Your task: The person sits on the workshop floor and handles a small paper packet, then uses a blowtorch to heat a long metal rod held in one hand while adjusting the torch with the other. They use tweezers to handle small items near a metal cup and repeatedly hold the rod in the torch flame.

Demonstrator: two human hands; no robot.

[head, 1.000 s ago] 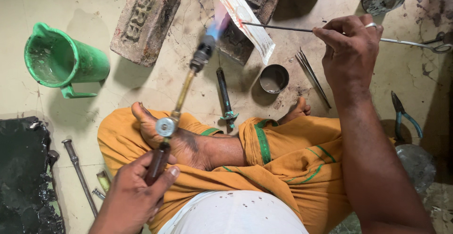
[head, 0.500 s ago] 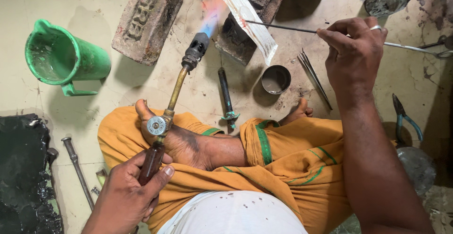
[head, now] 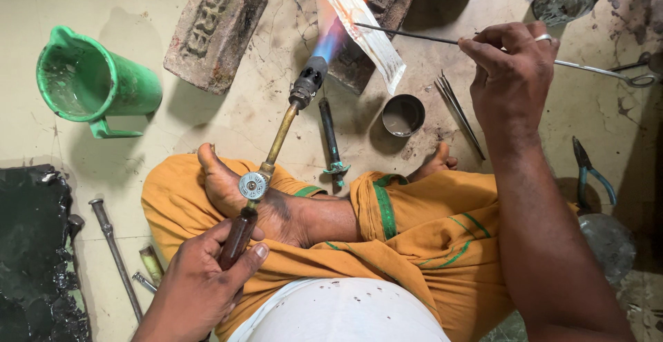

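Two hands busy | left hand [head: 197,287] clamped on gas torch [head: 276,145] at its dark handle, stiff, hot tip | right hand [head: 511,73] pinching thin rod [head: 407,33], light, springy | rod tip touches pale metal strip [head: 366,35] leaning on brick [head: 376,17], likely hot, fragile.

left hand [head: 200,287] clenched low; right hand [head: 511,73] pinching, arm extended

Torch [head: 276,150] in left hand [head: 200,287], nozzle pointing to 1 o'clock at metal sheet [head: 366,35] leaning on brick [head: 376,21]. Right hand [head: 511,73] at 2 o'clock holds rod [head: 407,33] touching sheet. Jug [head: 90,83] at 10 o'clock; cup [head: 403,115] just below sheet; pliers [head: 592,171] at 3 o'clock.
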